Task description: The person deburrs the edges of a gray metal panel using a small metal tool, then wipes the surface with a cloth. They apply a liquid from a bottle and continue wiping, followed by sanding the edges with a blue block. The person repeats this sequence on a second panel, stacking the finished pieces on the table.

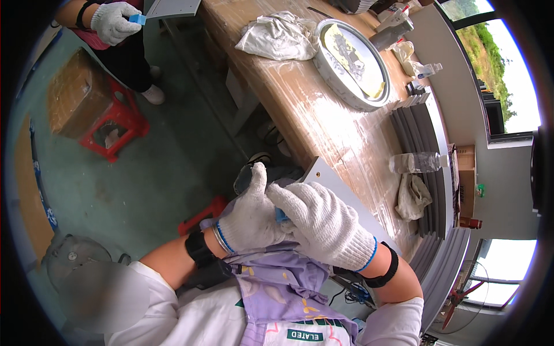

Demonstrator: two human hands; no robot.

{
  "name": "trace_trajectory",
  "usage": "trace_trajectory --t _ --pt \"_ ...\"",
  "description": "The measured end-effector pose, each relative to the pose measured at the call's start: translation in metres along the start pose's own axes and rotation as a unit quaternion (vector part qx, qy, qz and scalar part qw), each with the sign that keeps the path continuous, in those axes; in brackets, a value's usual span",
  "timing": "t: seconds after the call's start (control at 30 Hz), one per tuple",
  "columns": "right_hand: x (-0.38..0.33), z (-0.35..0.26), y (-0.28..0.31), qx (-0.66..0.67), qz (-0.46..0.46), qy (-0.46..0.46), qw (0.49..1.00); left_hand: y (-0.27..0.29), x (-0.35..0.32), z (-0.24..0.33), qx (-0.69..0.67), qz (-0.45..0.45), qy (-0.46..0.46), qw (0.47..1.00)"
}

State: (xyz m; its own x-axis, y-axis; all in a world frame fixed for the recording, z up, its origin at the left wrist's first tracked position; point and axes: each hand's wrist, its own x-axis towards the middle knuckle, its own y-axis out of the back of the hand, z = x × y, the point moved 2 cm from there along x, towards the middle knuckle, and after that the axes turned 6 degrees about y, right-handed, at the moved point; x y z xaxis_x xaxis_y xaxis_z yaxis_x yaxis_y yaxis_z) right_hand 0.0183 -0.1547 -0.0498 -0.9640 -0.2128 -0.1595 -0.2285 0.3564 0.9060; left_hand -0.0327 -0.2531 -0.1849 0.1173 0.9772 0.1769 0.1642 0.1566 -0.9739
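One blue piece (281,215); right grip (324,222) curled round.

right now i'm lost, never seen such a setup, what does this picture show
No machine here: these are a person's own left hand and right hand, both in white knit gloves. A fisheye camera worn on the head looks down, so straight edges bend. Something blue shows between the hands; whether either grips it is hidden. A flat gray panel is partly behind the right hand. On the table are a white cloth, a round gray tray, a clear plastic bottle and stacked curved panels.
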Motion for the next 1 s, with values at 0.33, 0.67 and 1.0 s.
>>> trace_trajectory --t 0.33,0.67,1.0 --pt "-0.008 -0.013 -0.001 -0.049 0.000 0.038 0.998 -0.005 0.000 0.000 0.143 0.061 -0.020 0.988" --pt "-0.007 -0.002 -0.003 -0.029 -0.031 0.045 0.998 -0.003 -0.003 -0.002 0.045 -0.039 -0.008 0.998" --pt "0.000 0.142 0.053 -0.124 0.296 -0.184 0.929 -0.008 0.005 0.006 0.111 0.122 0.031 0.986"
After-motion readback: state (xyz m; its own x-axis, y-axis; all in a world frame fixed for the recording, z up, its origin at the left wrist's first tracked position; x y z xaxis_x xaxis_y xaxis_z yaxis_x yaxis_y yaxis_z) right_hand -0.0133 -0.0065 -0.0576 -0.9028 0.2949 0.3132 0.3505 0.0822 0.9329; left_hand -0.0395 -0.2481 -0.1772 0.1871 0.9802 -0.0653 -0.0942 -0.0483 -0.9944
